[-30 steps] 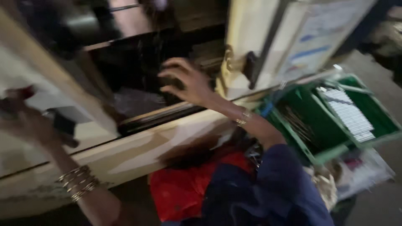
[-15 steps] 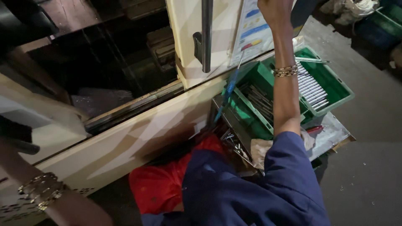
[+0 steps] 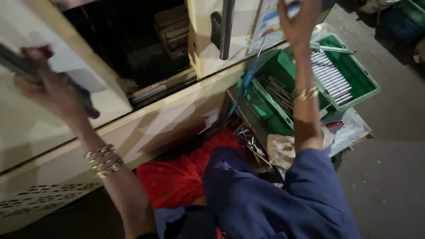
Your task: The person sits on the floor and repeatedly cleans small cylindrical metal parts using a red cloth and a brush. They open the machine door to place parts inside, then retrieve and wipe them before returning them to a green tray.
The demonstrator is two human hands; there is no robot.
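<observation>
My left hand (image 3: 48, 90) is raised at the far left and closed around a dark bar handle (image 3: 17, 68) on a cream sliding door (image 3: 57, 110) of a machine. My right hand (image 3: 297, 20) is up at the top, fingers curled against the cream right-hand door (image 3: 201, 48) near a printed sheet (image 3: 270, 22); what it grips is not clear. Between the doors a dark machine opening (image 3: 133, 40) shows. Both wrists wear gold bangles.
A green plastic crate (image 3: 354, 73) holding several metal rods stands to the right, on a metal tray (image 3: 349, 132) with crumpled paper and small parts. A vertical black handle (image 3: 226, 28) is on the right door. Grey floor (image 3: 389, 177) lies to the right.
My right hand has left the dark opening and risen to the right door's top. My left hand has come up and gripped the bar handle. The opening between the doors looks narrower.
</observation>
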